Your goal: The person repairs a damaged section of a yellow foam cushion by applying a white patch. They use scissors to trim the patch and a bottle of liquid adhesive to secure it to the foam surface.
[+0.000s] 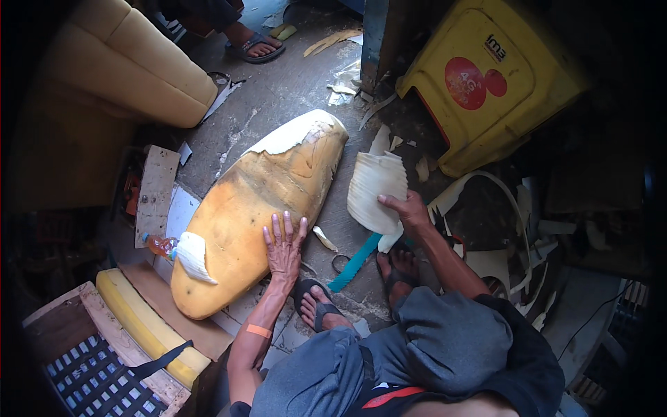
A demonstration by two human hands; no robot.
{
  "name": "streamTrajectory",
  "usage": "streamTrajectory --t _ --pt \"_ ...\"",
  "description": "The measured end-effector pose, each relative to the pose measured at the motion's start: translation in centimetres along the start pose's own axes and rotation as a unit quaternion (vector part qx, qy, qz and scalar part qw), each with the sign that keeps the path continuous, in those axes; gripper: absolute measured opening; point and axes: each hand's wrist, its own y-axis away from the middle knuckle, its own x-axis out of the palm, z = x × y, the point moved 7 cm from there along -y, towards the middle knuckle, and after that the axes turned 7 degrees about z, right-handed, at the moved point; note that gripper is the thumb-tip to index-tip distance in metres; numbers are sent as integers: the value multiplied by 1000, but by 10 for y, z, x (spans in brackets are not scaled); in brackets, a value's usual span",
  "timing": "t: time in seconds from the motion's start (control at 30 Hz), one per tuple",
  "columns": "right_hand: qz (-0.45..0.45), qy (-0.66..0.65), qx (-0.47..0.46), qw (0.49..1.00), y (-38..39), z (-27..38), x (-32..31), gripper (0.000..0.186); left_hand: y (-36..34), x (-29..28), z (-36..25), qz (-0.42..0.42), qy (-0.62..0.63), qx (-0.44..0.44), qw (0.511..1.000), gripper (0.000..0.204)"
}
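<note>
A long, worn orange-yellow motorcycle seat foam (pixel 233 222) lies on the floor in front of me, slanting from near left to far right. A pale foam layer (pixel 292 135) covers its far end. My left hand (pixel 284 247) rests flat on the foam's right side, fingers spread and holding nothing. A ribbed, cream-white foam scrap (pixel 376 187) hangs over the floor on the right. My right hand (pixel 408 212) grips its lower right edge, with the thumb on top. Another small white scrap (pixel 195 257) sits on the seat foam's near left end.
A yellow plastic stool (pixel 486 76) stands tipped at the far right. A teal strip (pixel 356 263) lies by my feet. Beside the seat foam are a bottle (pixel 160 245) and a wooden frame with black webbing (pixel 90 354). Another person's sandalled foot (pixel 258 47) is at the back.
</note>
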Motion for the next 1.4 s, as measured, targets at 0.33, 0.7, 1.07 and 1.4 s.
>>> streamTrajectory --t 0.33,0.7,1.07,1.4 --pt "78 -185 -43 979 -9 54 29 50 -22 -79 4 -2 101 8 995 109" --pt "188 -228 17 955 -31 34 89 41 -20 -148 5 -40 255 -28 966 123" --pt "196 -155 -16 968 -53 32 103 42 -22 -153 1 -20 241 -21 970 123" --pt "104 -51 -32 993 -45 35 102 41 -23 -147 -5 15 206 -14 978 122"
